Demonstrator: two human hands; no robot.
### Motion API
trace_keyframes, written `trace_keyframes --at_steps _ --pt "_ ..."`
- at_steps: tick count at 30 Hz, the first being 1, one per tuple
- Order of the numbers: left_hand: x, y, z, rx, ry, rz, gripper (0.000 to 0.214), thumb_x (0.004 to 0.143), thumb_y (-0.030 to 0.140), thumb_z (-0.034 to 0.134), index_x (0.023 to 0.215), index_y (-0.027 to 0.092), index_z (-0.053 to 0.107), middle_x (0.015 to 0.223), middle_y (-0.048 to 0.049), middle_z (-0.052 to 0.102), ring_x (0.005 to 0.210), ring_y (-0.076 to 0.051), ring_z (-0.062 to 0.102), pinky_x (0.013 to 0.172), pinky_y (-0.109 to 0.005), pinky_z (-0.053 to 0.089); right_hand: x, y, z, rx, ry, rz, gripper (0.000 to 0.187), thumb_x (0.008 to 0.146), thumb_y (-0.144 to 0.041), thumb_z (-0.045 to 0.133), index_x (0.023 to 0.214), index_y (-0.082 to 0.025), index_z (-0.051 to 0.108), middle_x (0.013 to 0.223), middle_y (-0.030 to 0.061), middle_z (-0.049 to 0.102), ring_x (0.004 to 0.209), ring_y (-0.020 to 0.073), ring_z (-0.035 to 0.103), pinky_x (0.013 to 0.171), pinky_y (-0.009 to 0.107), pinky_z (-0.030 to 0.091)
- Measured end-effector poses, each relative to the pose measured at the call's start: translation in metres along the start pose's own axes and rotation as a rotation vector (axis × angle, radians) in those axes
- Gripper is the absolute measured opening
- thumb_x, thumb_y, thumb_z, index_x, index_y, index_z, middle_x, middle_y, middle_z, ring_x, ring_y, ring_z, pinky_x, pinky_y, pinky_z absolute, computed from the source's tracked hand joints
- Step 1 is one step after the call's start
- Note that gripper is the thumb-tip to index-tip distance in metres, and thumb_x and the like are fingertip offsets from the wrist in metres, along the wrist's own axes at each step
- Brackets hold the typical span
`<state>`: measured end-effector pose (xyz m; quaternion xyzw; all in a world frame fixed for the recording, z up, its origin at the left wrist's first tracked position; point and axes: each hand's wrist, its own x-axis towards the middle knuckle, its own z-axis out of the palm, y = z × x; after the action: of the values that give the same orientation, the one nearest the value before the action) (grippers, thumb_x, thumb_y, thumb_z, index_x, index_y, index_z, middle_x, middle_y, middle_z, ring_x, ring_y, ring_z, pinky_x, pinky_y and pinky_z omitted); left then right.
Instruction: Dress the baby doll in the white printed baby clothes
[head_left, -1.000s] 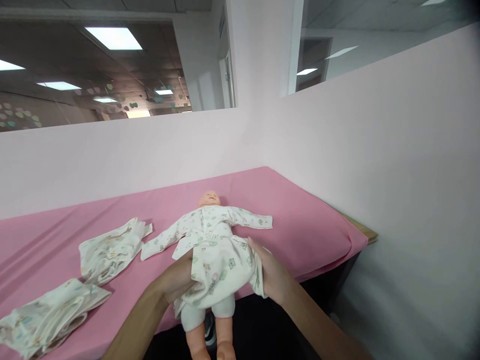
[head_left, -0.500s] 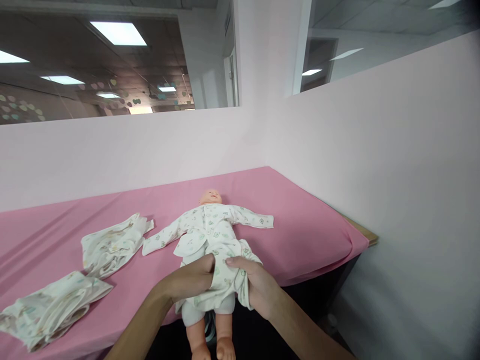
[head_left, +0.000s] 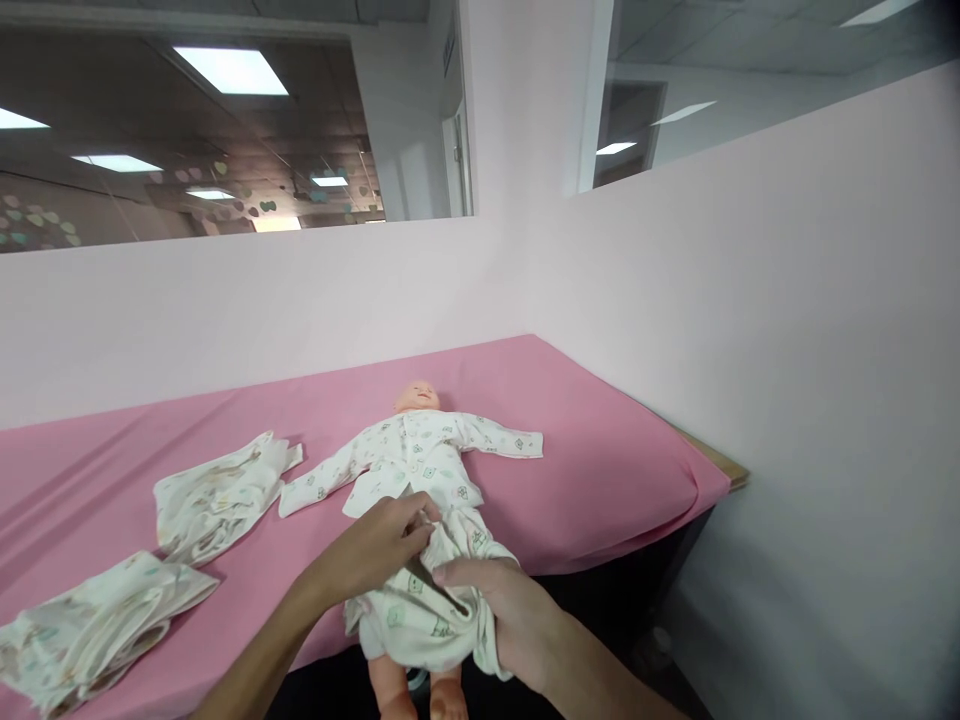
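A baby doll point(head_left: 420, 396) lies on its back, head toward the wall, in a white printed long-sleeved shirt point(head_left: 429, 455) with its arms spread. Its bare feet point(head_left: 447, 697) reach past the table's front edge. White printed baby pants point(head_left: 427, 635) are bunched over its legs, with a dark gap showing in the fabric between my hands. My left hand point(head_left: 379, 545) has its fingers bent and pinched on the cloth just below the shirt hem. From the right, my right hand point(head_left: 517, 615) grips the pants, thumb on top; its other fingers are mostly hidden.
A pink sheet point(head_left: 592, 450) covers the table, which stands against white walls point(head_left: 720, 280). Two folded pieces of printed baby clothing lie at the left: one pile point(head_left: 217, 500) farther back, another pile point(head_left: 97, 625) near the front edge. A wooden corner point(head_left: 720, 460) sticks out at the right.
The pants' lower edge has come further down over the doll's legs. My left hand has shifted up toward the shirt hem and its fingers have loosened from a fist. A gap shows in the cloth.
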<state>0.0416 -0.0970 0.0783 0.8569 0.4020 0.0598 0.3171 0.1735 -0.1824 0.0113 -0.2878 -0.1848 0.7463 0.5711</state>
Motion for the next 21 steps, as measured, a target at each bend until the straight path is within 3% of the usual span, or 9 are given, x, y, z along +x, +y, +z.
trace_keyframes --at_steps 5,10,13,16,19,21 --pt "-0.007 0.01 -0.009 0.103 -0.139 0.036 0.016 0.083 0.026 0.044 0.089 0.021 0.059 0.07 0.0023 0.054 0.064 -0.014 0.048 0.055 -0.024 0.031 0.001 0.006 -0.01 0.041 0.12 0.076 0.012 0.059 -0.012 0.07 0.069 -0.011 0.063 0.062 0.0064 0.067 0.062 0.0201 0.065 0.065 0.032 0.049" --pt "-0.011 0.014 -0.017 0.085 -0.265 0.107 0.021 0.08 0.019 0.046 0.087 0.023 0.066 0.088 0.0007 0.062 0.08 -0.016 0.054 0.065 -0.023 0.038 -0.01 0.019 -0.01 0.128 0.066 0.197 0.014 0.064 -0.025 0.068 0.067 -0.012 0.063 0.06 0.0039 0.064 0.054 0.0152 0.059 0.057 0.028 0.047" --pt "-0.001 0.013 -0.014 0.156 -0.149 0.166 0.028 0.086 0.019 0.04 0.092 0.023 0.067 0.096 -0.0011 0.061 0.085 -0.016 0.055 0.071 -0.025 0.041 -0.017 0.031 -0.006 0.11 -0.034 0.254 0.019 0.063 -0.03 0.07 0.066 -0.012 0.065 0.06 0.0048 0.064 0.059 0.0176 0.062 0.061 0.029 0.048" --pt "0.014 0.015 -0.001 0.376 -0.018 0.294 0.027 0.084 0.012 0.041 0.093 0.02 0.065 0.098 -0.0037 0.06 0.09 -0.019 0.055 0.077 -0.029 0.042 -0.021 0.04 -0.003 0.069 -0.091 0.213 0.027 0.063 -0.038 0.071 0.058 -0.013 0.062 0.055 0.0055 0.061 0.064 0.0205 0.063 0.066 0.03 0.048" --pt "0.027 0.019 0.011 0.631 -0.135 0.464 0.024 0.07 0.0 0.047 0.075 0.017 0.063 0.088 -0.0038 0.063 0.094 -0.021 0.055 0.083 -0.033 0.042 -0.022 0.041 -0.005 0.044 -0.065 0.145 0.033 0.063 -0.042 0.072 0.052 -0.017 0.055 0.051 0.0025 0.056 0.058 0.0174 0.058 0.064 0.03 0.046" --pt "0.031 0.019 0.015 0.723 -0.252 0.502 0.027 0.062 -0.004 0.049 0.07 0.018 0.063 0.086 -0.0028 0.066 0.101 -0.024 0.056 0.092 -0.039 0.041 -0.022 0.041 -0.008 0.021 -0.036 0.127 0.036 0.061 -0.038 0.075 0.046 -0.018 0.049 0.047 -0.0007 0.05 0.05 0.0131 0.051 0.061 0.028 0.043"
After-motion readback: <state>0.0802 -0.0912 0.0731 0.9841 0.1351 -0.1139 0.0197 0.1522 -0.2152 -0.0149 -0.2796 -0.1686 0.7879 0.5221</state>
